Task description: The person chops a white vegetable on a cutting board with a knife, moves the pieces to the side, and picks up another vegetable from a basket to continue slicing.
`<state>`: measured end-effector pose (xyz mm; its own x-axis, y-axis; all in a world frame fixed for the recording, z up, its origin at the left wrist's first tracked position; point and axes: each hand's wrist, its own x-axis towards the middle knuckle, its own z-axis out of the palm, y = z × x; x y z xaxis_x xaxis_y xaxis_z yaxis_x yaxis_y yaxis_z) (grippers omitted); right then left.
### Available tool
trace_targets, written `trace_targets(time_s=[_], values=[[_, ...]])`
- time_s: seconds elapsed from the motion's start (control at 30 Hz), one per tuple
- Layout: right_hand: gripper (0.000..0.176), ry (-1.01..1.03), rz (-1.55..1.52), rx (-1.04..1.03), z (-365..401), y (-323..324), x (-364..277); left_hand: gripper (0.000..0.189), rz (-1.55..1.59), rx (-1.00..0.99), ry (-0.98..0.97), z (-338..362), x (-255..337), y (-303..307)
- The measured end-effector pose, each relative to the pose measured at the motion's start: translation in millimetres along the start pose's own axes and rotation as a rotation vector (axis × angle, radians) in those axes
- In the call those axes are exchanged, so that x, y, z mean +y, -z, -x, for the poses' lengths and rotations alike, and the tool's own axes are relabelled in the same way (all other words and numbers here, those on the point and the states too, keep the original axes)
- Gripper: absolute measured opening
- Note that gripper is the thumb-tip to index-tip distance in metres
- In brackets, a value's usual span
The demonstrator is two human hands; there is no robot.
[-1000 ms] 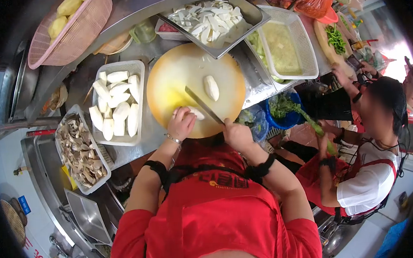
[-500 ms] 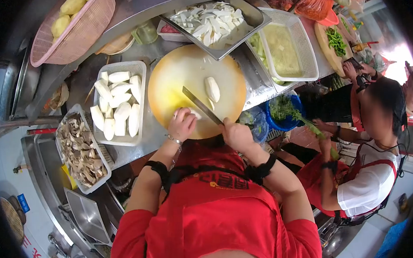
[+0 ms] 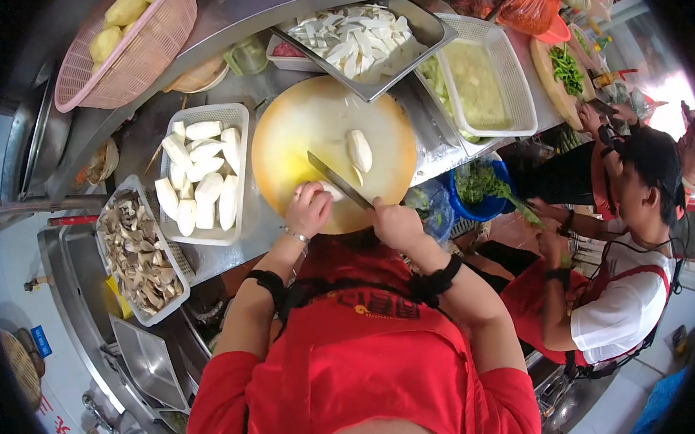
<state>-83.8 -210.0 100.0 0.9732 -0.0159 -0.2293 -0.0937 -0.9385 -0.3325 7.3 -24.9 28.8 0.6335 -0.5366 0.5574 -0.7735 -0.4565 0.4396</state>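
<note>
My left hand [image 3: 309, 209] has its fingers curled over a white king oyster mushroom piece [image 3: 333, 190], partly hidden under them, near the front of the round cutting board [image 3: 280, 126]. My right hand [image 3: 397, 224] grips the handle of a kitchen knife [image 3: 336, 177]. The blade slants up to the left across the board, just right of the left fingertips. Beyond the blade lies a whole mushroom [image 3: 359, 151], with a thin slice by its lower end.
Left of the board stands a white basket [image 3: 242, 156] of whole mushrooms, beside a basket of torn brown mushrooms [image 3: 139, 259]. A metal tray [image 3: 432, 33] of white slices overhangs the board's back edge. At right, a co-worker [image 3: 618, 281] holds greens above a blue tub [image 3: 473, 206].
Both hands and the knife keep nearly the same place on the board. The whole view has shifted slightly to the right. The co-worker's head has turned.
</note>
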Motion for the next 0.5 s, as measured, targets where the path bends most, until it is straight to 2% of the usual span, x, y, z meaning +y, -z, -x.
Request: trace_targets(time_s=[0.07,0.17,0.33,0.5], values=[[0.023,-0.001,-0.007,-0.031,-1,2,0,0.014,0.0,0.012,0.011,0,-2,-3],[0.024,0.002,-0.014,0.031,0,-17,2,0.014,-0.004,0.012,0.023,8,0,-5],[0.023,0.007,-0.029,-0.011,1,7,-2,0.008,-0.032,0.03,0.038,0,-1,-4],[0.022,0.013,-0.004,0.018,-4,-13,0,0.011,-0.001,0.047,0.044,4,-1,-5]])
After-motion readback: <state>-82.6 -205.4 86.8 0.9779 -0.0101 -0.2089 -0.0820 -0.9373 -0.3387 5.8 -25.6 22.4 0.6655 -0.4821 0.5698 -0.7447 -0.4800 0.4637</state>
